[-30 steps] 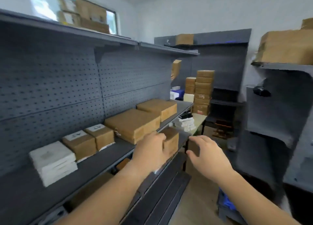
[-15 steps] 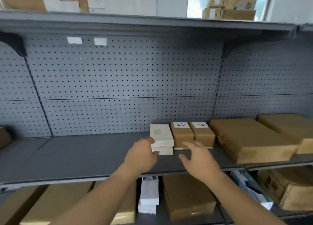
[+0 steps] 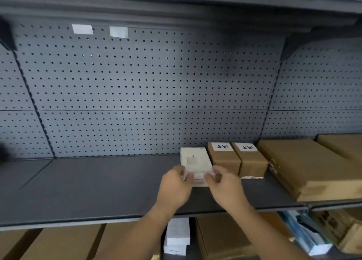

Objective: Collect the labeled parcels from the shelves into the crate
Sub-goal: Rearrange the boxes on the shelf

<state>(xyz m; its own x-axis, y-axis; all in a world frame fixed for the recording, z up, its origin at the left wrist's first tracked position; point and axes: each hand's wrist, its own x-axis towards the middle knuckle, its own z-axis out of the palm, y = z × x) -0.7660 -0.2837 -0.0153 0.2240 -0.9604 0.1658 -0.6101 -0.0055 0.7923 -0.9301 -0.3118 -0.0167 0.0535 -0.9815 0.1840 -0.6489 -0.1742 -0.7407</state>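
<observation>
Though merely reaching a moment ago, now gripping white boxes (image 3: 195, 159) between left hand (image 3: 174, 189) and right hand (image 3: 225, 188), ready for lifting to crate.

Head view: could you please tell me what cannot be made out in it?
Crate: outside the head view.
White box front: head view, covered by left hand and right hand gripping it.
Brown box labels: head view, writing too blurred.
Lower boxes: cut by bottom edge.
</observation>
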